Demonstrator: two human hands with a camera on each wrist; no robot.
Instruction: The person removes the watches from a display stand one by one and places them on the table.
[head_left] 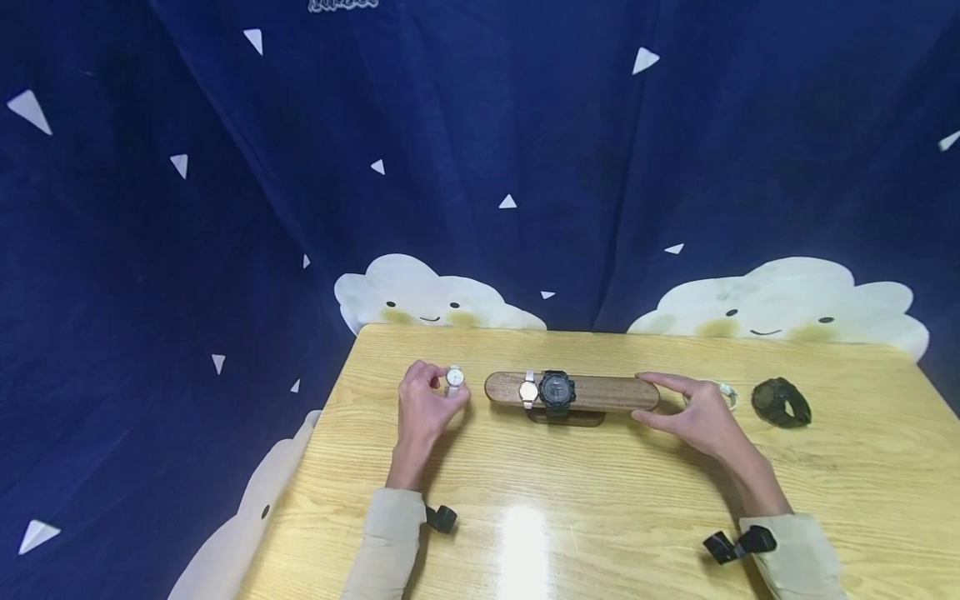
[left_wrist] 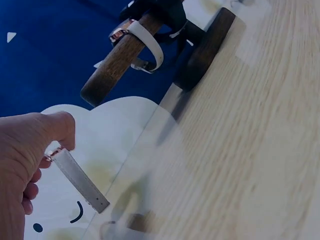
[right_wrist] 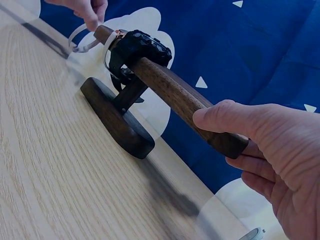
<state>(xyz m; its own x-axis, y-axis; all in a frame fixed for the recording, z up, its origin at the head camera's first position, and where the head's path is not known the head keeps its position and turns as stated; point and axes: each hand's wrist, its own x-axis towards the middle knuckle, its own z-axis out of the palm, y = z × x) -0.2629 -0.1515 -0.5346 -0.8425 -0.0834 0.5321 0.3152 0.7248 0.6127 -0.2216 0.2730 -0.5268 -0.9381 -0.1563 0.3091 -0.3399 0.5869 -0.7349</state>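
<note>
Left hand (head_left: 426, 406) pinches a white-strapped watch (head_left: 454, 377), dial upward, while right hand (head_left: 703, 417), partly spread, grips the right end of a wooden watch stand (head_left: 611, 393), long axis left-to-right.

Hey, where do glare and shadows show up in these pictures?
Head view: a blown-out white glare patch on the wooden table, near the bottom edge; right wrist view: a soft dark shadow on the tabletop below the wooden watch stand; left wrist view: another soft shadow beside its base.
</note>
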